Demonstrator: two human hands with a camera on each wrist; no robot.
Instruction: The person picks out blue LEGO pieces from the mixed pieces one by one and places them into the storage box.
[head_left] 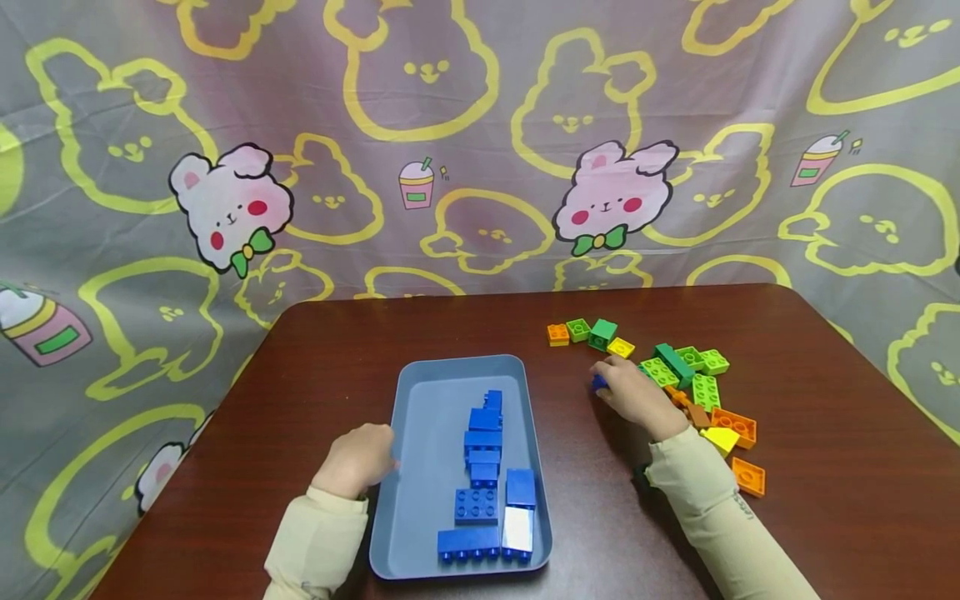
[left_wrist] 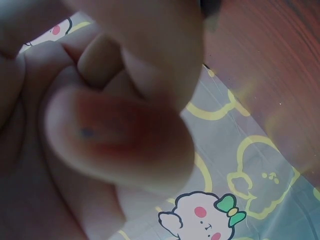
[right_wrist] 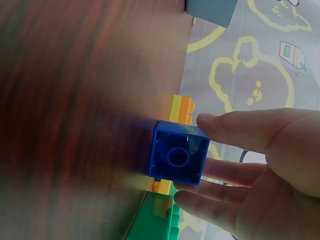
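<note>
My right hand [head_left: 633, 393] is over the table right of the tray, at a blue toy brick [right_wrist: 179, 152]. In the right wrist view the thumb lies at one corner of that brick and the fingers reach behind it; its hollow underside faces the camera. My left hand [head_left: 358, 457] is beside the left rim of the grey-blue tray [head_left: 427, 375], its fingers curled and nothing in them. In the left wrist view the thumb [left_wrist: 120, 140] lies blurred before the bent fingers. Several blue bricks [head_left: 477, 505] stand in the tray's right half.
Green bricks [head_left: 673, 365], orange bricks [head_left: 733, 427] and yellow bricks [head_left: 621, 347] lie loose around and beyond the right hand, some partly behind the sleeve. A dark object [head_left: 642, 475] shows by the right forearm. A patterned cloth [head_left: 480, 167] hangs behind the brown table [head_left: 337, 350].
</note>
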